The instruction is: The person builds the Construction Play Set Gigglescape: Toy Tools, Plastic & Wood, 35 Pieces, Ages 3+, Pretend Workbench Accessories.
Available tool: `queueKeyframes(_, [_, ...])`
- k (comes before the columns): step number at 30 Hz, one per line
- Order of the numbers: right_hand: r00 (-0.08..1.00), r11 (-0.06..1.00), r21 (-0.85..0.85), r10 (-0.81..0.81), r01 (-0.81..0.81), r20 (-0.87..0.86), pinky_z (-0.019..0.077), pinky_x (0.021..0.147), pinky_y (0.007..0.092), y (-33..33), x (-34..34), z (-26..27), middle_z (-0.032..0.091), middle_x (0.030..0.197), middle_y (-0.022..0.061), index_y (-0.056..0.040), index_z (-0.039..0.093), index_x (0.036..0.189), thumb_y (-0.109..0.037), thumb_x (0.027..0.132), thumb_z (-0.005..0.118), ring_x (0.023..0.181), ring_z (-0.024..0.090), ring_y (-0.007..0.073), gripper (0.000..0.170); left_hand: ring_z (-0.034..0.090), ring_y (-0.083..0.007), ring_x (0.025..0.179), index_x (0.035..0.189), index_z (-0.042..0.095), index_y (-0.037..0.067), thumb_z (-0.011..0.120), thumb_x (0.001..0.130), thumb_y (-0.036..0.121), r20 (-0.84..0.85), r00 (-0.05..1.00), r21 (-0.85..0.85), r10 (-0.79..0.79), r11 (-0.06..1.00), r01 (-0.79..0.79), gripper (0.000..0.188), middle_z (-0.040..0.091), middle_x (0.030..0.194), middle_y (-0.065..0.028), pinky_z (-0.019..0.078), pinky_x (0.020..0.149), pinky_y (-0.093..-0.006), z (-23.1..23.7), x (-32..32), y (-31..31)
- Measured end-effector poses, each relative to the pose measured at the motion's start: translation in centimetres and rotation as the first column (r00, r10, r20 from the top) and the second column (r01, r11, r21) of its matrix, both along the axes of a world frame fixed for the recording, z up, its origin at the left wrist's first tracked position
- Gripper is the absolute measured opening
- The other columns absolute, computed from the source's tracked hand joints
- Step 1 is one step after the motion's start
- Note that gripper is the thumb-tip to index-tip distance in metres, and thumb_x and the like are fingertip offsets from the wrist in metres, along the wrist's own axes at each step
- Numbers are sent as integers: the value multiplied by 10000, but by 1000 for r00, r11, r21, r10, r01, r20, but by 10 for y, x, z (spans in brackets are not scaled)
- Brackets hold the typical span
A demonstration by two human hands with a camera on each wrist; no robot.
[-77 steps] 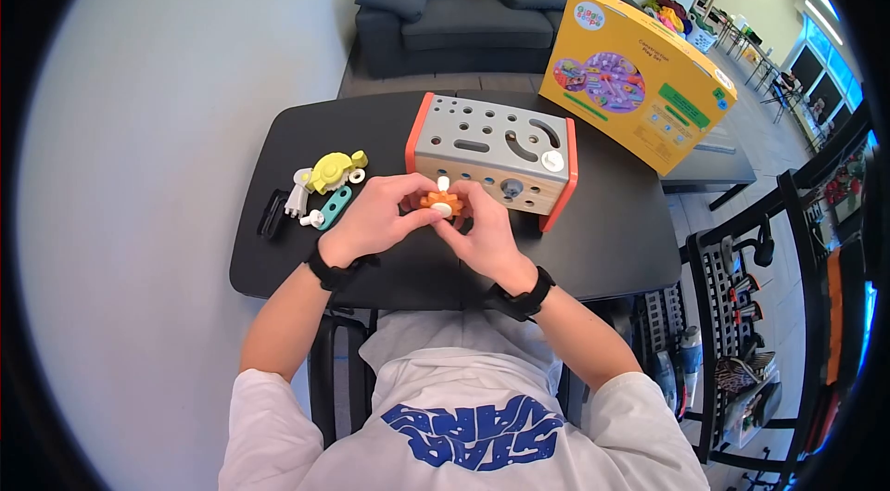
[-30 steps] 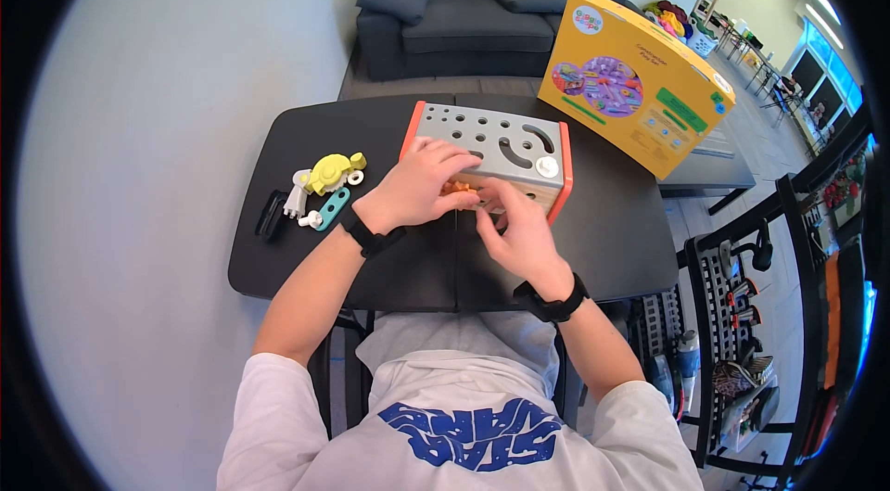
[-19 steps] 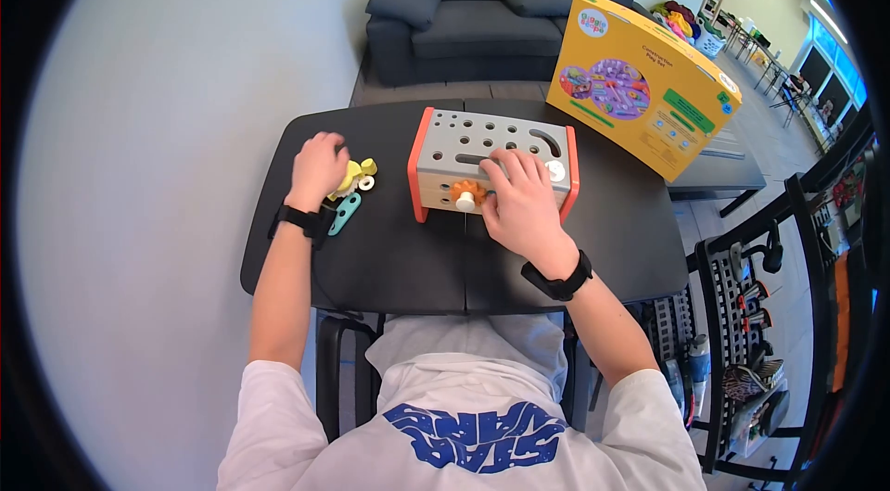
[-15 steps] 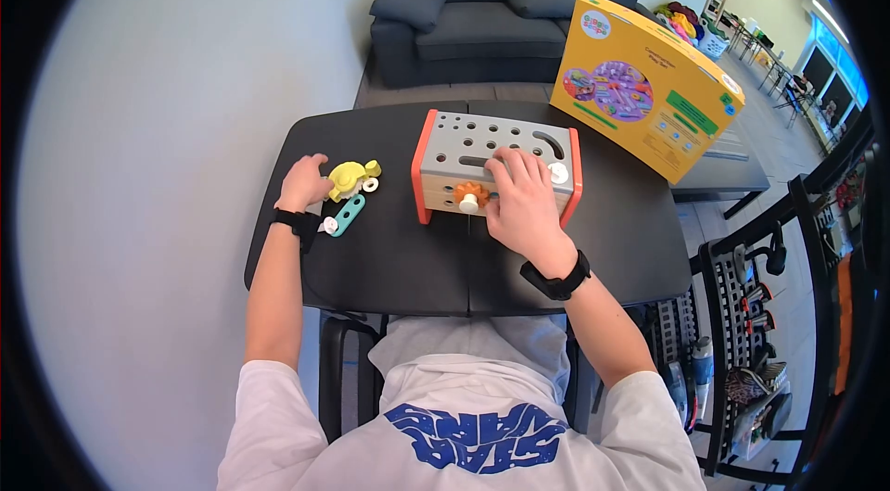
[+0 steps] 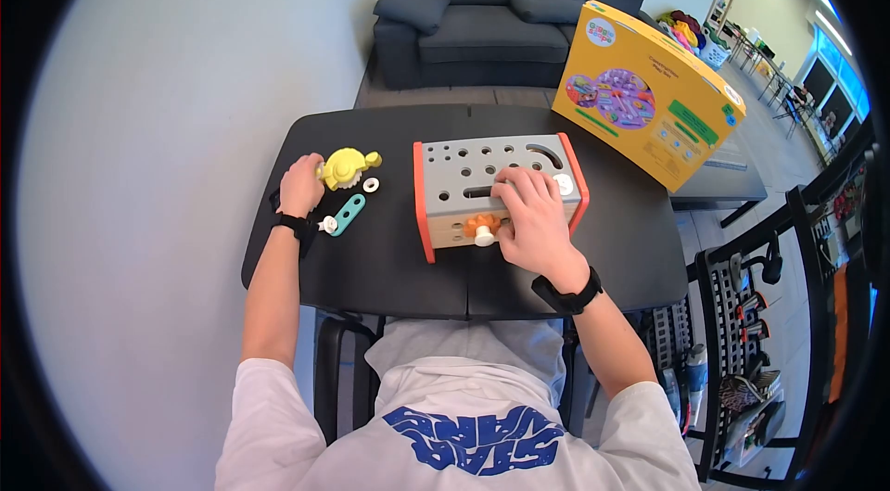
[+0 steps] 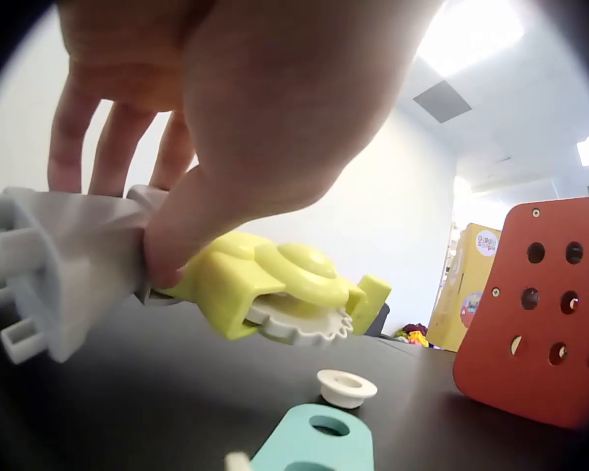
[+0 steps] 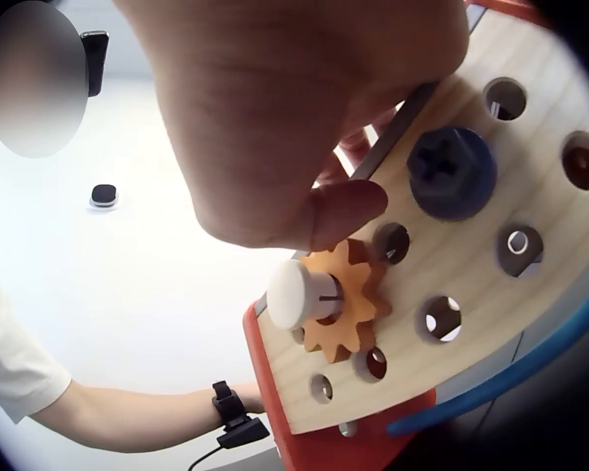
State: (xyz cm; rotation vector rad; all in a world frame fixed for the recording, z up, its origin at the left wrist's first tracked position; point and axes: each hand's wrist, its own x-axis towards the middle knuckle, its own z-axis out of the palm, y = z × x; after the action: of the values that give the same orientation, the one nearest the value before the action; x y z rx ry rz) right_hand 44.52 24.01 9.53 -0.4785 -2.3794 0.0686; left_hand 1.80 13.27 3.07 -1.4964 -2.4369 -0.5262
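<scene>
In the left wrist view my left hand point(image 5: 301, 185) grips a yellow toy circular saw point(image 6: 265, 270) where it meets a grey piece with pegs point(image 6: 74, 260). The saw has a pale toothed blade. My right hand point(image 5: 536, 222) holds the top front edge of a toy workbench point(image 5: 482, 157), its fingers over the grey top and thumb against the wooden front. An orange gear point(image 7: 348, 294) sits on that front beside my thumb, with a white peg point(image 7: 290, 294) through it. A dark blue bolt point(image 7: 452, 177) sits in another hole.
A teal strip with holes point(image 5: 349, 213), a white ring point(image 5: 371, 185) and a white bolt point(image 5: 328, 225) lie near my left hand. A yellow box point(image 5: 649, 92) stands behind the table point(image 5: 389, 268) at right. A white piece point(image 5: 564, 183) sits on the workbench's top right.
My left hand has left the gear, moved left and taken hold of the toy saw. The gear and peg now sit on the workbench front. The workbench has shifted towards me.
</scene>
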Motion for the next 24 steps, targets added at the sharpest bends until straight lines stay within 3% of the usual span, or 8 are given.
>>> queueKeyframes(6, [999, 998, -44, 42, -42, -2, 386, 1084, 511, -15, 10, 1, 568, 1231, 139, -27, 612, 1087, -30, 650, 637, 1215, 524, 352, 438, 662, -376, 1060, 1154, 655, 96, 717, 792, 24, 87, 996, 118, -33, 993, 23, 374, 707, 1135, -131, 539, 898, -461, 25, 16, 6])
queueKeyframes(8, [999, 997, -57, 48, -47, 14, 381, 1108, 527, -19, 12, 4, 577, 1264, 153, -24, 620, 1122, -42, 697, 637, 1205, 536, 364, 427, 656, -384, 1077, 1172, 662, 85, 737, 786, 45, 239, 967, 211, -92, 977, 40, 396, 709, 1164, -136, 538, 911, -454, 39, 30, 10])
queueKeyframes(10, [999, 997, -63, 46, -44, 21, 378, 1118, 528, -21, 14, 7, 580, 1275, 154, -25, 622, 1129, -52, 720, 639, 1193, 543, 366, 411, 712, -331, 998, 1192, 665, 80, 754, 792, 60, 281, 954, 222, -104, 974, 40, 410, 736, 1105, -124, 554, 876, -404, 53, 45, 13])
queueKeyframes(12, [999, 997, -70, 42, -40, 30, 374, 1127, 529, -23, 15, 8, 583, 1285, 154, -25, 624, 1136, -62, 744, 641, 1180, 551, 368, 395, 737, -192, 876, 1265, 631, 75, 742, 810, 10, 511, 827, 305, -234, 949, 80, 473, 720, 1114, -84, 564, 795, -323, 75, 67, 13])
queueKeyframes(13, [999, 997, -67, 39, -37, 36, 374, 1128, 523, -23, 15, 8, 586, 1285, 145, -34, 626, 1143, -79, 766, 658, 1177, 554, 362, 381, 732, -175, 944, 1299, 608, 46, 696, 849, -34, 552, 784, 356, -284, 930, 86, 465, 719, 1151, -63, 566, 843, -312, 82, 78, 13])
queueKeyframes(14, [998, 997, -64, 37, -34, 42, 375, 1130, 517, -22, 15, 8, 588, 1285, 135, -44, 629, 1150, -95, 789, 674, 1173, 558, 355, 368, 732, -175, 944, 1299, 608, 46, 696, 849, -34, 553, 783, 357, -284, 930, 85, 465, 719, 1151, -63, 566, 843, -312, 86, 86, 15])
queueKeyframes(16, [998, 998, -51, 46, -44, 46, 389, 1105, 502, -20, 17, 9, 597, 1276, 116, -60, 642, 1148, -121, 809, 705, 1142, 565, 340, 350, 749, -180, 923, 1310, 593, 40, 716, 848, -10, 555, 643, 590, -528, 795, 144, 480, 763, 980, -151, 559, 829, -310, 91, 100, 19])
queueKeyframes(24, [997, 996, -52, 69, -68, 23, 431, 964, 433, -18, 20, 6, 631, 1223, 53, -100, 698, 1091, -212, 823, 805, 999, 567, 285, 309, 726, -180, 1041, 1316, 568, 32, 700, 911, -52, 449, 426, 763, -786, 585, 276, 434, 755, 1091, -132, 557, 958, -318, 103, 157, 35])
